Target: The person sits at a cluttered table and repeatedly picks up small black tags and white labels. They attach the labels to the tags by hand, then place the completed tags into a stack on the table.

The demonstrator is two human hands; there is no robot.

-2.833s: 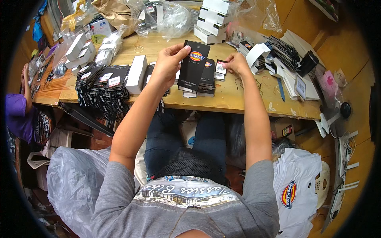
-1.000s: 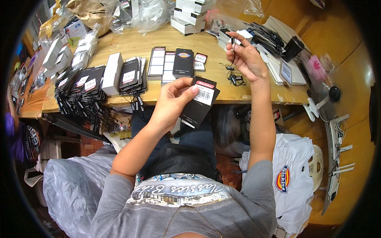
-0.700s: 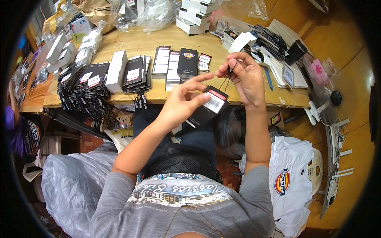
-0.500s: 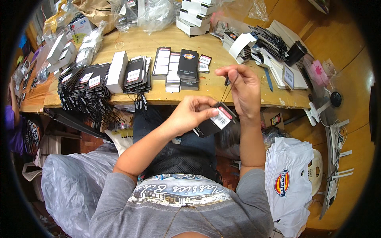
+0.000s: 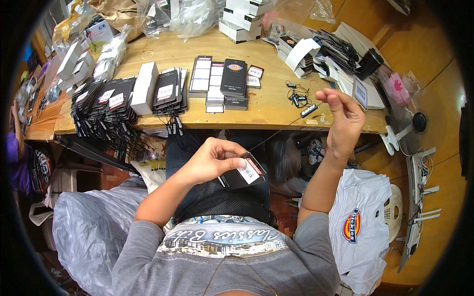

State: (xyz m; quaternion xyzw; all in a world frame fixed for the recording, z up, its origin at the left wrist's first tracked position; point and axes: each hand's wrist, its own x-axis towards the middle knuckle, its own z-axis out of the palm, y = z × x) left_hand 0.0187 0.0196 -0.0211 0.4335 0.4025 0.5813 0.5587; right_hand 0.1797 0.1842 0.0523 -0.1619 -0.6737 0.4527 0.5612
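I classify this site as a small workshop handling garments and their tags. Indicators are as follows. The wooden counter [image 5: 180,52] is a work surface: it carries sorted piles of black tags [image 5: 233,79], a loose cluster of black cords [image 5: 298,96] and stacked white boxes [image 5: 241,23]. Packing material, namely clear plastic bags [image 5: 195,20] and brown paper [image 5: 116,15], crowds its far edge. At right I observe piled white shirts [image 5: 358,212] on a plastic chair [image 5: 393,212]. A large grey plastic sack [image 5: 89,232] occupies the left floor area. A second person's purple sleeve [image 5: 19,165] shows at far left.
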